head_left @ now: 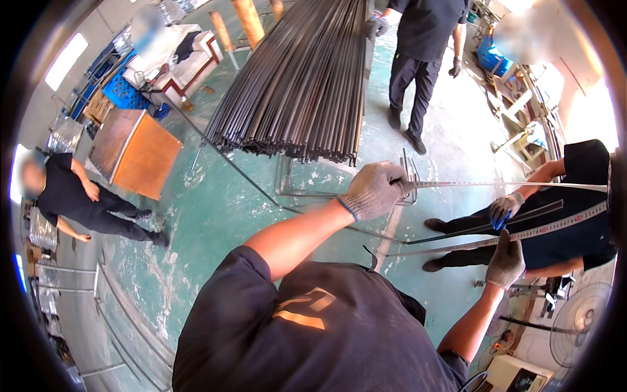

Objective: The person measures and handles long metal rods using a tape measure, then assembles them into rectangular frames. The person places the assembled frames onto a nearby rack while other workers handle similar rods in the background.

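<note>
My left hand (377, 191), in a grey knit glove, is closed around one end of a steel measuring tape (509, 185) in front of my chest. From there the tape runs to the right edge of the picture. A second stretch with printed marks comes back toward my right hand (507, 261), also gloved, whose fingers and thumb close on it. The tape's case cannot be made out. Between the two stretches lies a long dark metal rod (450, 233), bent near my front. A co-worker's gloved hand (506, 208) is at this rod, with something blue at its fingers.
A large bundle of dark metal rods (294, 85) lies ahead. Beyond it on the right stands a person (424, 52); another (85, 196) is at the left by a wooden box (134, 153). Bent rod frames (307, 193) lie below the bundle. A fan (581, 320) stands lower right.
</note>
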### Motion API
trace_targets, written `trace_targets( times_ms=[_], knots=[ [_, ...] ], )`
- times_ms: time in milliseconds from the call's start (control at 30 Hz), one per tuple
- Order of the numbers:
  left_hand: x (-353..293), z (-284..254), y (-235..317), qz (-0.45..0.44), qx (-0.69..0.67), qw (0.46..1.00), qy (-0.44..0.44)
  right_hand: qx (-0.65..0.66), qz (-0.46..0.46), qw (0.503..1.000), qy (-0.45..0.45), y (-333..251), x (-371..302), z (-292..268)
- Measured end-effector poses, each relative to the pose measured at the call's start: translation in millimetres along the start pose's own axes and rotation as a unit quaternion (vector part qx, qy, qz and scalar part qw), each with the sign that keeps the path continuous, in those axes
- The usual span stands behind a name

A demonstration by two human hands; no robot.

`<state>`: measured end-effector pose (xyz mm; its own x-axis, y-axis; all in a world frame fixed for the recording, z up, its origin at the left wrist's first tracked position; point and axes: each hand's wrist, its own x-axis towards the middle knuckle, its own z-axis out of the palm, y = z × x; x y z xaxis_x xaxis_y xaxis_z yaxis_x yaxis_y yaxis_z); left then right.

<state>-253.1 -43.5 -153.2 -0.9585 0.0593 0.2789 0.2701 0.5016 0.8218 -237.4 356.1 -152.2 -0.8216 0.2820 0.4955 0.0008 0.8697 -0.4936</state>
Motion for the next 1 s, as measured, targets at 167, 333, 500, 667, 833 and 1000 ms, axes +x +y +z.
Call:
trace_targets(
  times_ms=[167,333,500,667,833,1000],
  knots=[
    [-50,-22,-13,-0.060,0.035,0.997,0.028,0.121,-0.097,0.987,-0.028,-28,-9,22],
    [-115,-46,-38,-0.119,0.118,0.981,0.100,0.117,-0.124,0.980,-0.100,-60,-15,40],
    [-184,-46,-21,-0.156,0.166,0.964,0.135,0.194,-0.162,0.952,-0.176,-81,-28,80],
    [-234,-39,-3,-0.235,0.126,0.944,0.193,0.229,-0.225,0.925,-0.204,-134,-42,82],
    [-274,-54,2,-0.263,0.107,0.916,0.284,0.266,-0.245,0.908,-0.213,-162,-68,84],
    [-311,-79,4,-0.269,0.127,0.895,0.331,0.258,-0.266,0.902,-0.222,-194,-109,72]
  ],
)
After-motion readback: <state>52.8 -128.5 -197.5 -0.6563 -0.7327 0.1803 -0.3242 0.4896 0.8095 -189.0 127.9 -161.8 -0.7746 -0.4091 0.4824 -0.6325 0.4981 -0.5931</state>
